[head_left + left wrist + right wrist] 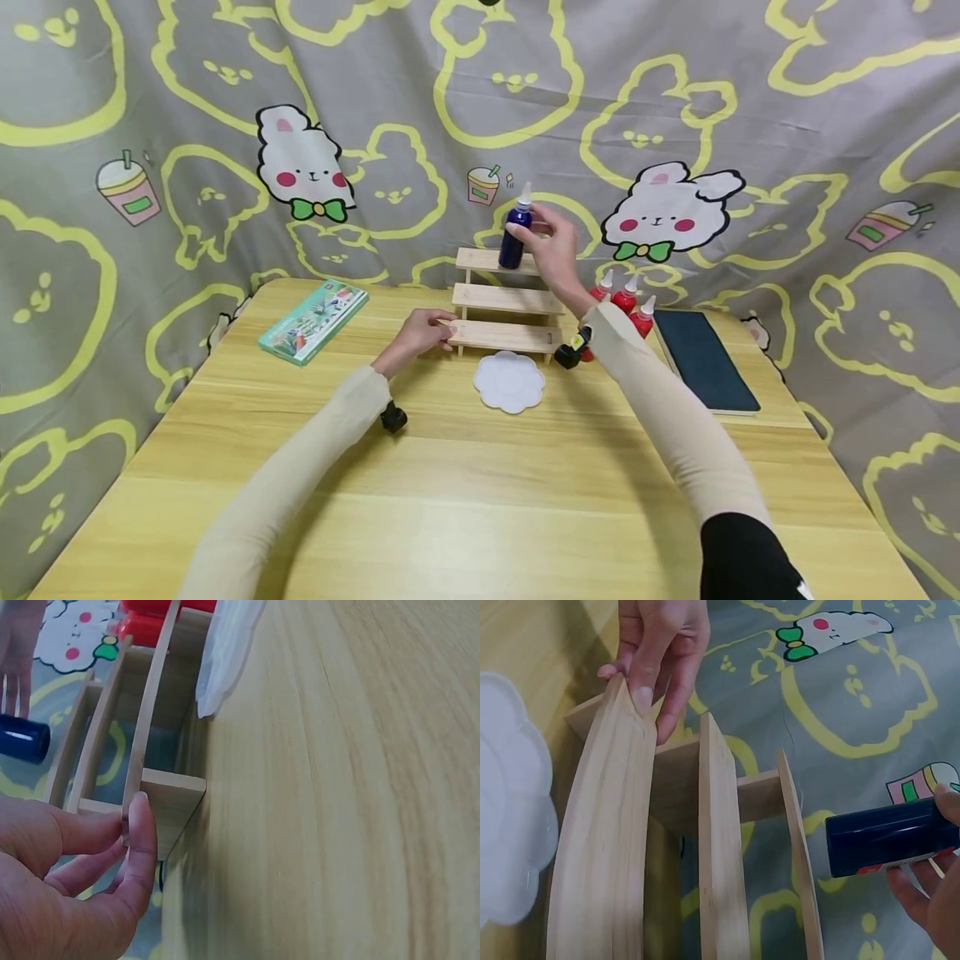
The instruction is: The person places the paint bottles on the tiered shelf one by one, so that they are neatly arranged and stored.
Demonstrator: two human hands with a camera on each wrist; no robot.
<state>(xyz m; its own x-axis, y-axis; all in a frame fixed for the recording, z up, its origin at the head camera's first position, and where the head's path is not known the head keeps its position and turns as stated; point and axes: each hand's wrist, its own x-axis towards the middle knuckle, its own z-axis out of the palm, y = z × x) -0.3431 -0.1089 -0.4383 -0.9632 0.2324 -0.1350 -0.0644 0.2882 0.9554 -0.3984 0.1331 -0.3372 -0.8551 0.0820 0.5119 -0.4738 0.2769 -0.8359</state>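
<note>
A three-tier wooden stand (506, 337) stands at the back of the table. With thumb and fingers my left hand (422, 335) pinches the left end of its lowest shelf, as the left wrist view also shows. My right hand (553, 250) grips a dark blue bottle (512, 242) with a pale pointed nozzle, upright at the top shelf. In the right wrist view the base of the blue bottle (877, 838) appears apart from the shelf edge. Just in front of the stand lies a white flower-shaped palette (509, 382).
Several red bottles (626, 298) with white nozzles stand right of the stand, partly behind my right forearm. Farther right lies a dark notebook (705, 358). A green illustrated box (315, 321) lies at the back left. A patterned curtain (390, 167) hangs behind the table.
</note>
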